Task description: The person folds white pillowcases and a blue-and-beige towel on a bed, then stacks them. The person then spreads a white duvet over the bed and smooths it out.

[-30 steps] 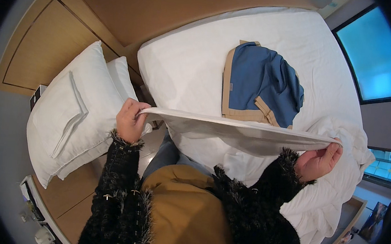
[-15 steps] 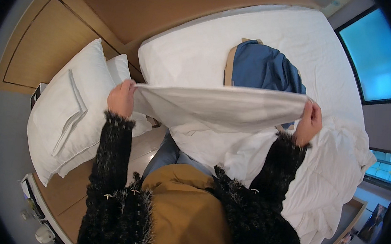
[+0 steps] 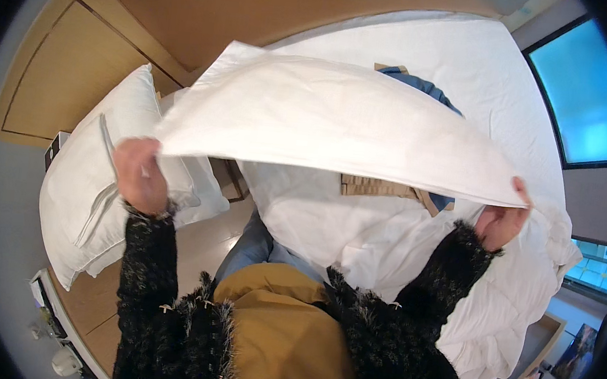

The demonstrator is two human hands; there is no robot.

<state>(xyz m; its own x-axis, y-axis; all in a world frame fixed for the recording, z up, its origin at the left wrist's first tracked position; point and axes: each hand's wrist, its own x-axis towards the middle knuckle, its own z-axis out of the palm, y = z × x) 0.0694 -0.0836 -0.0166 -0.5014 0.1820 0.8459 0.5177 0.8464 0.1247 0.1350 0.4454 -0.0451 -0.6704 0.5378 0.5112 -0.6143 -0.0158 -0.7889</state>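
A white pillowcase (image 3: 331, 120) is stretched out in the air between my hands, billowing upward and away from me. My left hand (image 3: 141, 177), slightly blurred, pinches its near left corner. The near right corner is gripped by my right hand (image 3: 501, 223), with the thumb side on top. Beneath the cloth a blue and tan bundle of fabric (image 3: 428, 89) lies on the bed, mostly covered from sight. On my left, white pillows (image 3: 79, 191) lean in a stack, and a folded white cloth (image 3: 97, 207) rests on the top one.
The bed (image 3: 468, 45) has a white sheet, with a rumpled white duvet (image 3: 502, 308) along its right side. A wooden headboard panel (image 3: 68, 75) stands at the left. A lit blue window (image 3: 583, 91) is at the far right, and a bedside shelf (image 3: 71, 328) at the lower left.
The pillowcase has swung up and outward, its far edge rising and now covering more of the blue bundle. My hands have spread wider apart and come slightly nearer.
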